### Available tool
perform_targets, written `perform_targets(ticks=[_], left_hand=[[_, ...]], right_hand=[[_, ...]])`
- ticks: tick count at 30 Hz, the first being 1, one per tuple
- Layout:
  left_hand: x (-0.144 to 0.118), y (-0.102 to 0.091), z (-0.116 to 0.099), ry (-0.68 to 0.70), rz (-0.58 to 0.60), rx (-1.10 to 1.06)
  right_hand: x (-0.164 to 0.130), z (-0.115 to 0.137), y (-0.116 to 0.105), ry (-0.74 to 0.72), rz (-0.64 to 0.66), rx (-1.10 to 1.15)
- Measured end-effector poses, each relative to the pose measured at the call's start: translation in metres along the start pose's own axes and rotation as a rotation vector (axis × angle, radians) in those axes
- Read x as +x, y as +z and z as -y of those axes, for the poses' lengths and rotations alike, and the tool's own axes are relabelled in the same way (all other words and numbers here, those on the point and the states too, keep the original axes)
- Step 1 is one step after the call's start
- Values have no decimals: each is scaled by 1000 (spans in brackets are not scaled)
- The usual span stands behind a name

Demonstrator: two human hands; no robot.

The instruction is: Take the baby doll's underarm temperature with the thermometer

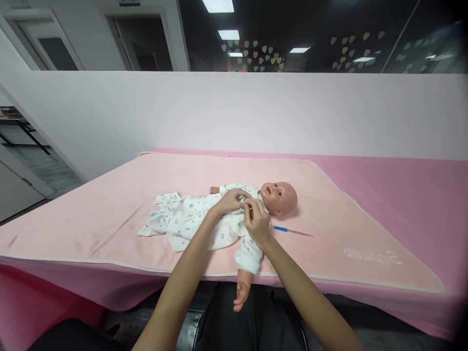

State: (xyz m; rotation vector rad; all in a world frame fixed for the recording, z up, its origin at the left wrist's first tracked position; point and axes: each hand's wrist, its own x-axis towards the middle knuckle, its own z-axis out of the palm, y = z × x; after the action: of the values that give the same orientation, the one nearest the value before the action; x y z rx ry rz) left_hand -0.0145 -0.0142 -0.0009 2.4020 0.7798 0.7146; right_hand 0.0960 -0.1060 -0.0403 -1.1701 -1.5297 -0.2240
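Note:
A baby doll (280, 197) lies on its back on a light pink blanket (109, 204), head to the right. It wears a white printed baby garment (190, 219). One doll arm hangs over the table's near edge. My left hand (231, 201) and my right hand (257, 222) both pinch the garment's fabric at the doll's chest, just below its neck, fingers closed on the cloth. A thin thermometer with a blue end (292, 231) lies on the blanket just right of my right hand.
The blanket covers a table with a darker pink cover (402, 185). A white partition wall (234, 112) stands behind it. A dark chair seat (252, 321) sits below the near edge, between my forearms.

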Motion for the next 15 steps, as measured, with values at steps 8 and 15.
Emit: perform_targets(ticks=[8,15], left_hand=[[-16,-11,-13,76,96,126],[-7,-9,5,-300,-348,-317]], right_hand=[[-28,8,-51,-43,-26,-85],[-65,-51,-124,133,214,-800]])
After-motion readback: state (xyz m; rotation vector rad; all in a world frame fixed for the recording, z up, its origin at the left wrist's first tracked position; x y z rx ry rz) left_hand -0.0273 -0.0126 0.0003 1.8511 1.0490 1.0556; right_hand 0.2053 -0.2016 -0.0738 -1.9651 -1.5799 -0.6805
